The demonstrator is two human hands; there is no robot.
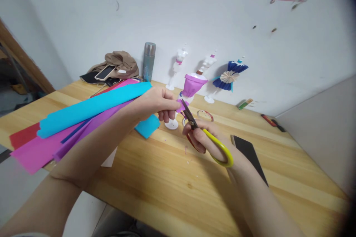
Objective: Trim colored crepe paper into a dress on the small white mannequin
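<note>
My left hand (pixel 167 104) pinches a small piece of purple crepe paper (pixel 182 106). My right hand (pixel 201 137) grips scissors (pixel 218 146) with yellow-green handles, their dark blades reaching up to the paper's edge. Just behind stands a small white mannequin (pixel 172 124) on a round base, with purple paper (pixel 194 84) wrapped round its body and a brown band above. Two more little mannequins are at the wall: a white one (pixel 178 66) with a pink band, and one in dark blue pleated paper (pixel 236 67) with a cream rosette.
Crepe paper strips (pixel 91 105) in blue, pink, purple and red overhang the table's left edge. Behind them are a phone (pixel 105 72), brown cloth (pixel 122 63) and a flask (pixel 149 61). A dark flat object (pixel 250 157), a tape ring (pixel 205 114) and a red-black tool (pixel 272 122) lie rightward.
</note>
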